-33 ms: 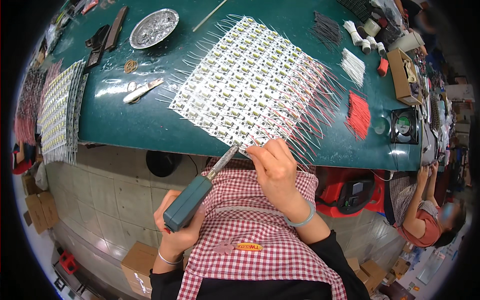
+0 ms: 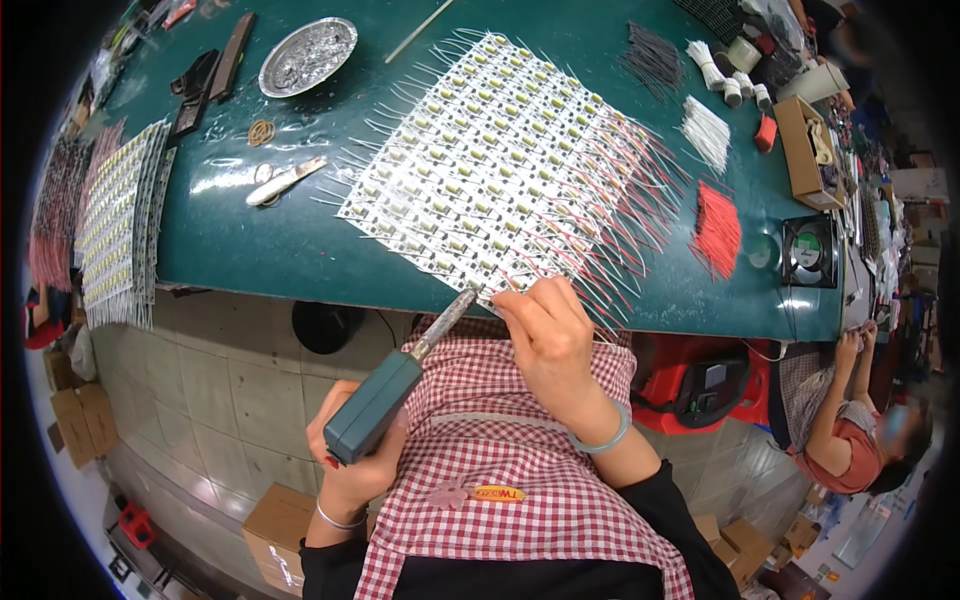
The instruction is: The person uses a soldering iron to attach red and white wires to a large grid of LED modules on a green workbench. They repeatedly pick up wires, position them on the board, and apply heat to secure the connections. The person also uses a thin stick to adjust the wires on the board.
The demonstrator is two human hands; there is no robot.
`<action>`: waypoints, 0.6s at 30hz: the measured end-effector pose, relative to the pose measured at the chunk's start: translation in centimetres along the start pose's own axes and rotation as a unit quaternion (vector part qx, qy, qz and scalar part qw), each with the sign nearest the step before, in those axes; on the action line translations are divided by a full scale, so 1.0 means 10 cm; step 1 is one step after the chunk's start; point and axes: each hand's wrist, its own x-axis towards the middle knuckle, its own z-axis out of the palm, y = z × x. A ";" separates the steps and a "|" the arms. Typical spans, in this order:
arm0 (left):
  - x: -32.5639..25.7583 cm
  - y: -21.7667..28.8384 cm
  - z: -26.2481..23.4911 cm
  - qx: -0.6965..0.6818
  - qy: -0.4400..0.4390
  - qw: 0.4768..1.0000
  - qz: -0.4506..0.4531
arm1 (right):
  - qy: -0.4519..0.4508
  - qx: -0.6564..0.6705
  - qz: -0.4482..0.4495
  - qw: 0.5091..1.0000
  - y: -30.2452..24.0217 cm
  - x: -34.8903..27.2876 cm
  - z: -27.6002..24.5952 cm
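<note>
A: What does the left hand (image 2: 362, 472) have?

B: A dark green, block-shaped tool (image 2: 376, 405) with a slim metal barrel (image 2: 445, 327). Its fingers are wrapped around the green body, near the bottom centre of the frame, and the barrel slants up and to the right.

A: Where does the barrel end?

B: At the lowest corner of a big white panel of small circuit boards (image 2: 480, 160), dotted with yellow-green parts. The panel lies tilted like a diamond on the dark green desk (image 2: 260, 230), in the upper centre.

A: And the right hand (image 2: 555, 335)?

B: At that same corner, just beside the tip, thumb and forefinger pinched together. Whatever sits between them is too small to tell.

A: Any loose ends?

B: Thin red and white wires (image 2: 640, 180) fan out along the panel's right side.

A: What else lies around it?

B: A straight red wire bundle (image 2: 716, 230) to the right, a white wire bundle (image 2: 706, 135) above that, and an oval silver metal bowl (image 2: 330, 80) at upper left.
</note>
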 end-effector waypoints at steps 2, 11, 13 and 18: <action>0.00 -0.01 0.00 -0.003 0.008 1.000 0.009 | -0.002 0.002 0.003 1.000 0.00 0.00 0.00; -0.01 -0.05 0.04 -0.016 -0.005 1.000 0.010 | 0.002 0.005 0.006 1.000 0.00 0.00 0.00; -0.01 -0.06 0.04 -0.010 -0.008 1.000 0.012 | 0.002 0.003 0.006 1.000 0.00 0.00 0.00; -0.01 -0.05 0.03 0.006 -0.013 1.000 0.019 | 0.001 -0.003 0.002 1.000 0.01 0.00 0.01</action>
